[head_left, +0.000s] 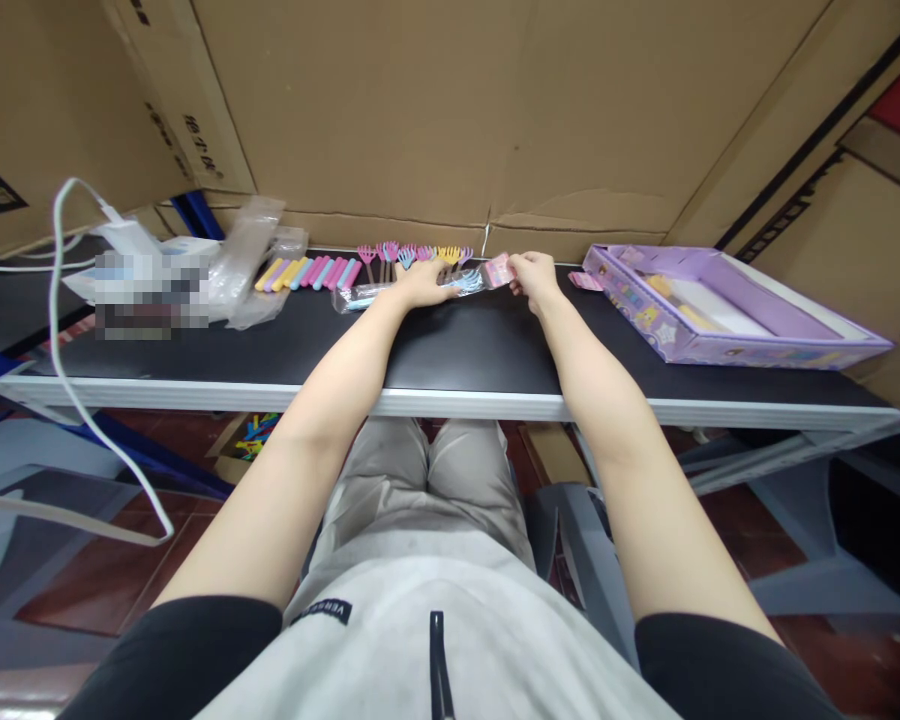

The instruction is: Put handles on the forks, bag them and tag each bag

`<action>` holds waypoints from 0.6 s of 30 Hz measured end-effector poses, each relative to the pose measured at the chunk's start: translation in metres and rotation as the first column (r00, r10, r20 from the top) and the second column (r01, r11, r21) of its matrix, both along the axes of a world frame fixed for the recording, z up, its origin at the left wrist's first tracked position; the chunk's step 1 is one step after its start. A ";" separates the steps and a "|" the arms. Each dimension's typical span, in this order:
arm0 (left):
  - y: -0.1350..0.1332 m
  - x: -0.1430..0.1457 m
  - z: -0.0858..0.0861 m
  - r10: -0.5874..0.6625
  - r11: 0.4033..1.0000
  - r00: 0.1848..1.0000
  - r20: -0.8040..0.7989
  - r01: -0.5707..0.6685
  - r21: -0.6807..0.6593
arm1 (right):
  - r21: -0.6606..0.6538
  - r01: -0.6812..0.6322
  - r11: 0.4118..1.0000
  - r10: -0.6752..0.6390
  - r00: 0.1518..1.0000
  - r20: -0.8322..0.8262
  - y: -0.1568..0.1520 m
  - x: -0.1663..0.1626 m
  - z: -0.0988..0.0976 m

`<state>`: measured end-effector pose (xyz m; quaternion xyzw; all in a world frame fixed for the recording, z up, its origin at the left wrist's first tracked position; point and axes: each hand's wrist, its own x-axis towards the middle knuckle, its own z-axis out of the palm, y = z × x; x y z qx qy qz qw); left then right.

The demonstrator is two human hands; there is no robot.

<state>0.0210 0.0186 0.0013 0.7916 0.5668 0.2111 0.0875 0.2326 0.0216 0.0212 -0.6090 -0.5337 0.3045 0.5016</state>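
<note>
A clear plastic bag [360, 297] with a light blue back scratcher [466, 282] inside lies across the black tabletop. My left hand [418, 284] is over its middle, thumb on the near side and fingers on the far side, gripping it against the table. At the bag's right end is a pink card [499, 270], pinched between the fingers and thumb of my right hand [536, 278]. Whether the card is fixed to the bag I cannot tell. Behind my left hand, back scratchers with pink, blue, yellow and purple claw heads [450, 254] lie in a row, their coloured handles [328, 273] to the left.
To the right stands a purple open box [667, 345] with yellow items inside, more pink cards [586, 281] beside it. Clear bags [236, 265] and a white cable [58, 290] are at the left. A cardboard wall [450, 110] closes off the back.
</note>
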 end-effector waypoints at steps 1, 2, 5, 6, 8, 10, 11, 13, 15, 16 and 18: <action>0.002 -0.001 -0.002 -0.001 1.000 1.000 0.014 0.001 0.002 | 0.021 0.018 1.000 -0.018 1.000 0.002 0.003 0.002 -0.001; 0.004 -0.001 -0.003 -0.002 1.000 1.000 0.029 0.002 0.005 | 0.039 0.032 0.999 -0.032 0.999 -0.003 0.005 0.004 -0.002; 0.006 -0.002 -0.005 -0.014 1.000 0.998 0.065 0.014 0.011 | 0.036 0.066 0.997 -0.064 0.997 -0.052 0.009 0.007 -0.002; 0.006 -0.002 -0.005 -0.017 1.000 0.997 0.070 0.016 0.012 | 0.019 0.071 0.997 -0.069 0.994 -0.080 0.009 0.007 -0.002; 0.005 -0.001 -0.003 -0.013 1.000 0.997 0.071 0.013 0.007 | -0.015 0.072 0.997 -0.073 0.988 -0.135 0.008 0.007 -0.001; 0.004 0.000 -0.002 -0.008 1.000 0.997 0.073 0.008 -0.006 | -0.027 0.077 0.997 -0.081 0.981 -0.177 0.008 0.007 0.000; 0.003 0.000 -0.001 -0.004 1.000 0.997 0.077 0.005 -0.016 | -0.026 0.083 0.996 -0.087 0.978 -0.189 0.008 0.008 0.000; 0.003 0.000 0.000 0.003 0.999 0.995 0.098 0.000 -0.033 | -0.016 0.104 0.994 -0.105 0.974 -0.203 0.011 0.010 -0.001; 0.004 0.000 0.000 -0.003 0.999 0.990 0.141 0.009 -0.042 | -0.002 0.132 0.991 -0.129 0.969 -0.210 0.015 0.012 -0.002; 0.006 -0.001 -0.001 -0.014 0.999 0.985 0.172 0.022 -0.042 | 0.003 0.147 0.989 -0.143 0.966 -0.213 0.017 0.013 -0.003; 0.009 -0.002 -0.003 -0.043 0.998 0.971 0.235 0.054 -0.043 | 0.010 0.177 0.984 -0.171 0.960 -0.223 0.019 0.014 -0.003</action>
